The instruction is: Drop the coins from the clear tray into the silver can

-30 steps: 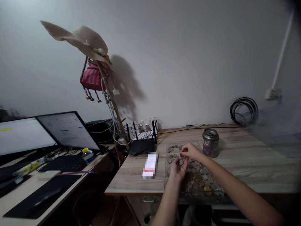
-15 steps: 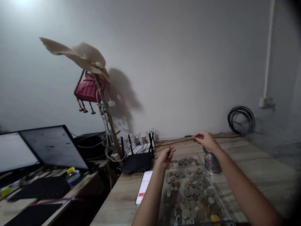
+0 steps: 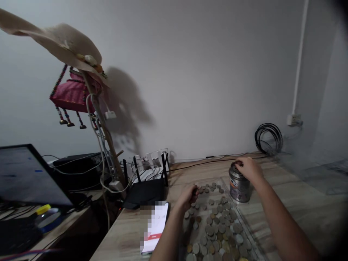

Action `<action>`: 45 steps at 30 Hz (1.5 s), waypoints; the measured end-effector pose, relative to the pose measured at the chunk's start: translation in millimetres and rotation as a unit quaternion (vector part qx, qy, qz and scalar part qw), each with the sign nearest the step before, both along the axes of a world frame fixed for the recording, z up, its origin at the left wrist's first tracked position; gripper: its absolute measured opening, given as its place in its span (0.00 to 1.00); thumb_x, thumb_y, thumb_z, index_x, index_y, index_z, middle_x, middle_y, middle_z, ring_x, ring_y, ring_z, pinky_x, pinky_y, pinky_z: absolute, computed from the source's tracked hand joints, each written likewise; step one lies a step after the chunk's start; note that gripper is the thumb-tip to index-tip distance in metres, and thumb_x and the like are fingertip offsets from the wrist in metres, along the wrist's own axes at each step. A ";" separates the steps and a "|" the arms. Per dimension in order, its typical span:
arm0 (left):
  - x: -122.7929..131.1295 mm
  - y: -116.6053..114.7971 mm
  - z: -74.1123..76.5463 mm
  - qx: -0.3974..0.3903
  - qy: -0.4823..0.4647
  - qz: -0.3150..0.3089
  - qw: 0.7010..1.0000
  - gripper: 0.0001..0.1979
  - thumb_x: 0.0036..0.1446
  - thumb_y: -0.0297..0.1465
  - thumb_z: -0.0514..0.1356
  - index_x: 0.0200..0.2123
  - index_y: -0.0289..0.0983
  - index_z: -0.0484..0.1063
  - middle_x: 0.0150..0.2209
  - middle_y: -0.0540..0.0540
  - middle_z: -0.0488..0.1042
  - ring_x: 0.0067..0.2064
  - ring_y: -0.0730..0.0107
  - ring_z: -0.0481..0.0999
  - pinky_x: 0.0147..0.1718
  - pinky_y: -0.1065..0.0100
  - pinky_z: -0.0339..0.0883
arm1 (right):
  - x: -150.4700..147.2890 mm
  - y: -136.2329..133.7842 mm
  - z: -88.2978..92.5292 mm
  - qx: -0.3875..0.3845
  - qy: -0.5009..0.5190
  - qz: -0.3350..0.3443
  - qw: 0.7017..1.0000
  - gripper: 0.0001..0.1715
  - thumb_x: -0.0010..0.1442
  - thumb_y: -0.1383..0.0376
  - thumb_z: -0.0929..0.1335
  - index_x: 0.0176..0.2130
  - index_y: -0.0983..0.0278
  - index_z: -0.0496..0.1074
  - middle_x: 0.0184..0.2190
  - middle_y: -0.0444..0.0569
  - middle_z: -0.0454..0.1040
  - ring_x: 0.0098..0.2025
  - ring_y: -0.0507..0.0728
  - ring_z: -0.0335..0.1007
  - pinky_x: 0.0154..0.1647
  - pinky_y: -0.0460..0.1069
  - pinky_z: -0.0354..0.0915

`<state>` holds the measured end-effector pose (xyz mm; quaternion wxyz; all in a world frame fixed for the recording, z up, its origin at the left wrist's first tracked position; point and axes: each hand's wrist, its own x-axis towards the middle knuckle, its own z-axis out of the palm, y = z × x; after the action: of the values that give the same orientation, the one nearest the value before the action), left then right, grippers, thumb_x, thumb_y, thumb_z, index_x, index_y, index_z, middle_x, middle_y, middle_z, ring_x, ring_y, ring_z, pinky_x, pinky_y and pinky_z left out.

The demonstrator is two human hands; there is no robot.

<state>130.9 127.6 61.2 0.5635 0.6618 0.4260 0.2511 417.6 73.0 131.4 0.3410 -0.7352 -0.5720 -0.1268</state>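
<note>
Right now, the right hand [image 3: 248, 168] is over the top of the metal tin [image 3: 239, 189], thumb and fingers drawn together at its lid; whether a coin is between them, I cannot tell. The left hand [image 3: 187, 197] hangs near the far left part of the clear tray [image 3: 248, 226], fingers curled in (a small dark thing shows at their tips, too unclear to name). Loose coins [image 3: 221, 229] lie in the tray between the forearms, most of them nearer the person than either hand. Left of the left hand sit a lit phone [image 3: 158, 228] and, farther back, a black router [image 3: 145, 193].
</note>
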 end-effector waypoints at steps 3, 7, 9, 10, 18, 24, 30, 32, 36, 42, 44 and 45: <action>3.1 -5.1 -3.7 -0.060 -0.080 -0.039 0.994 0.16 0.49 0.45 0.53 0.30 0.37 0.61 0.20 0.57 0.56 0.16 0.85 0.48 0.16 0.75 0.38 | -38.0 -3.0 -2.2 0.081 0.018 0.078 0.994 0.16 0.56 0.61 0.59 0.37 0.61 0.73 0.36 0.52 0.74 0.40 0.58 0.66 0.39 0.49 0.58; 5.7 -8.1 -9.9 -0.074 -0.085 -0.092 0.989 0.18 0.44 0.45 0.59 0.29 0.36 0.62 0.19 0.58 0.58 0.15 0.85 0.49 0.16 0.75 0.37 | -93.7 2.3 -24.5 -0.069 0.060 0.299 0.950 0.15 0.55 0.59 0.61 0.36 0.61 0.73 0.33 0.49 0.75 0.32 0.56 0.67 0.33 0.48 0.59; 6.8 -9.7 -10.4 -0.073 -0.099 -0.095 0.988 0.17 0.44 0.44 0.59 0.28 0.36 0.61 0.18 0.58 0.58 0.15 0.85 0.49 0.16 0.75 0.37 | -111.6 6.3 -37.7 -0.120 0.060 0.351 0.927 0.12 0.52 0.59 0.64 0.34 0.59 0.74 0.29 0.46 0.75 0.29 0.54 0.67 0.28 0.47 0.59; 7.4 -10.8 -9.7 -0.073 -0.104 -0.092 0.988 0.17 0.44 0.44 0.59 0.27 0.36 0.61 0.18 0.58 0.58 0.15 0.85 0.49 0.16 0.75 0.37 | -116.5 7.8 -42.4 -0.131 0.061 0.360 0.922 0.10 0.51 0.60 0.65 0.33 0.59 0.75 0.27 0.45 0.75 0.27 0.54 0.67 0.27 0.47 0.59; 10.1 -16.2 -1.6 -0.143 -0.170 -0.079 0.972 0.14 0.44 0.32 0.55 0.37 0.35 0.67 0.21 0.54 0.63 0.18 0.82 0.57 0.17 0.75 0.42 | -56.3 0.6 -12.1 -0.012 0.055 0.190 0.980 0.15 0.56 0.62 0.60 0.36 0.62 0.74 0.38 0.52 0.73 0.41 0.58 0.65 0.38 0.50 0.58; 10.0 -12.1 -8.2 -0.117 -0.182 -0.071 0.974 0.15 0.43 0.35 0.59 0.35 0.36 0.61 0.25 0.51 0.70 0.17 0.83 0.60 0.17 0.75 0.43 | 8.6 2.6 -5.2 -0.024 0.004 -0.072 0.997 0.11 0.49 0.60 0.65 0.32 0.57 0.76 0.30 0.48 0.73 0.33 0.54 0.67 0.27 0.46 0.54; 10.0 -12.8 -4.7 -0.099 -0.148 -0.075 0.981 0.18 0.43 0.42 0.61 0.27 0.36 0.59 0.24 0.50 0.71 0.16 0.83 0.61 0.16 0.75 0.39 | 14.2 2.8 -9.9 -0.050 -0.003 -0.066 0.997 0.11 0.48 0.60 0.65 0.30 0.57 0.76 0.29 0.48 0.74 0.33 0.55 0.67 0.28 0.47 0.55; 10.0 -12.8 -3.9 -0.093 -0.148 -0.076 0.982 0.18 0.44 0.43 0.60 0.27 0.36 0.60 0.21 0.52 0.70 0.14 0.84 0.57 0.15 0.75 0.38 | 5.7 -2.4 -3.7 -0.014 -0.022 -0.042 0.999 0.11 0.49 0.62 0.65 0.32 0.58 0.76 0.31 0.49 0.74 0.36 0.56 0.67 0.32 0.47 0.58; 9.7 -13.7 -3.5 -0.099 -0.156 -0.072 0.980 0.16 0.45 0.42 0.61 0.27 0.36 0.61 0.18 0.56 0.65 0.13 0.86 0.52 0.14 0.75 0.37 | -37.9 -12.7 3.3 0.137 -0.025 0.054 0.989 0.15 0.55 0.64 0.60 0.37 0.62 0.74 0.36 0.50 0.74 0.41 0.55 0.65 0.41 0.48 0.58; 10.4 -13.9 -3.7 -0.097 -0.184 -0.054 0.977 0.14 0.44 0.39 0.62 0.29 0.34 0.66 0.19 0.54 0.67 0.14 0.86 0.55 0.15 0.76 0.38 | -113.4 -9.9 -30.5 -0.042 0.002 0.307 0.951 0.12 0.53 0.59 0.65 0.34 0.61 0.75 0.29 0.45 0.74 0.29 0.52 0.66 0.28 0.45 0.56; 10.9 -14.0 -3.8 -0.096 -0.191 -0.050 0.976 0.14 0.43 0.38 0.62 0.28 0.33 0.68 0.19 0.53 0.67 0.14 0.86 0.55 0.15 0.75 0.39 | -122.9 -7.1 -39.9 -0.060 0.002 0.313 0.948 0.10 0.52 0.60 0.65 0.32 0.60 0.75 0.27 0.44 0.74 0.28 0.52 0.66 0.27 0.45 0.54; 11.1 -14.1 -3.8 -0.100 -0.193 -0.051 0.975 0.13 0.44 0.37 0.62 0.28 0.32 0.68 0.19 0.53 0.67 0.14 0.86 0.55 0.15 0.76 0.39 | -124.2 -6.2 -41.7 -0.065 0.003 0.312 0.948 0.09 0.52 0.61 0.65 0.31 0.60 0.75 0.26 0.43 0.74 0.27 0.51 0.66 0.27 0.45 0.54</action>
<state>142.0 113.5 57.5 0.7101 0.5621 0.2982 0.3015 293.4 66.9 89.7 0.3168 -0.5407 -0.7789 0.0256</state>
